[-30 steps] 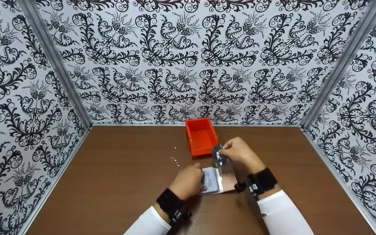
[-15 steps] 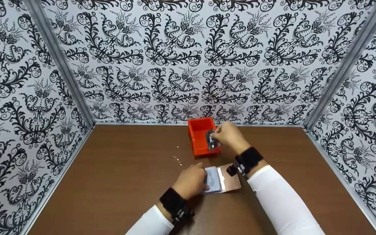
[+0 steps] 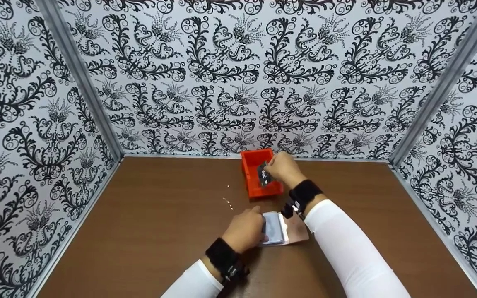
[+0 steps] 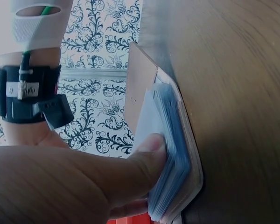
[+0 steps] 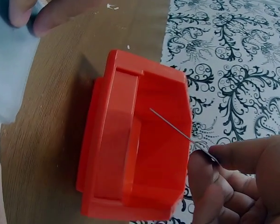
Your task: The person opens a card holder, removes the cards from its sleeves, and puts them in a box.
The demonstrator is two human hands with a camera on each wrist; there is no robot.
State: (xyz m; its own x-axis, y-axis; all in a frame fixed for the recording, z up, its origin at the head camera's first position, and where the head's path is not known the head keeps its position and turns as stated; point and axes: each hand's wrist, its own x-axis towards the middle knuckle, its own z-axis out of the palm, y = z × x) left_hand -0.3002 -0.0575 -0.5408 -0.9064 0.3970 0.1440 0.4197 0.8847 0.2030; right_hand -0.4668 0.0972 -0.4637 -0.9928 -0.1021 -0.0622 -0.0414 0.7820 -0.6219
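In the head view my right hand [image 3: 284,169] pinches a dark card [image 3: 264,174] by its edge over the open orange-red plastic bin [image 3: 265,191]. The right wrist view shows the card [image 5: 171,124] edge-on as a thin line, between thumb and finger, above the bin [image 5: 115,130]. My left hand [image 3: 244,229] holds an open card holder [image 3: 273,227] on the table, in front of the bin. Its clear plastic sleeves [image 4: 170,144] form a thick stack, with my left thumb on them. A pinkish-tan cover flap [image 4: 140,81] stands folded out from the sleeves.
Small white scraps [image 3: 229,203] lie on the brown wooden table [image 3: 160,215], left of the bin. Black-and-white patterned walls [image 3: 222,82] with grey metal corner posts enclose the table at the back and sides.
My right hand has carried the dark card from above the card holder, forward and slightly left, to over the bin. My left hand has stayed on the card holder.
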